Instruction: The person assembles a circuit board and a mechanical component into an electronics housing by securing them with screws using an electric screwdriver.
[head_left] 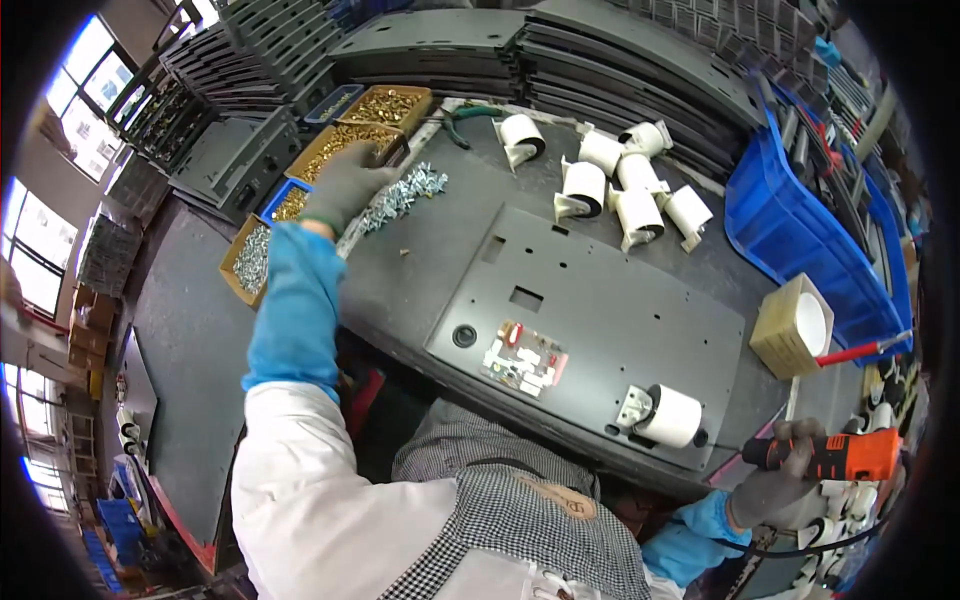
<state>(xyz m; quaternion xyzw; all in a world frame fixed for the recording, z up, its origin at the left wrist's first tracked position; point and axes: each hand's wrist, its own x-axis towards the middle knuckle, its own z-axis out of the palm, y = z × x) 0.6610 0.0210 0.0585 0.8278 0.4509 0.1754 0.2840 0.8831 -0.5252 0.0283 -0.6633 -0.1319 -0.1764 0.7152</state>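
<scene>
Landmark: the dark grey metal plate [600, 310] lying flat on the counter [190, 340]. The plate is a matte rectangle with several small holes, a square cutout, a round black grommet and a coloured sticker near my edge.

My left hand [345, 185], grey-gloved with a blue sleeve cover, reaches beyond the plate's far-left corner, just beside a pile of silver screws [405, 195] and over a tray of brass screws [345, 150]. Fingers curled; whether they hold anything, I cannot tell.

My right hand [785, 480], off the plate's near-right corner, has its fingers wrapped around an orange electric screwdriver [835, 455].

One white caster wheel [660, 413] sits on the plate's near-right corner. More white casters [620, 180] lie beyond the plate's far edge.
</scene>
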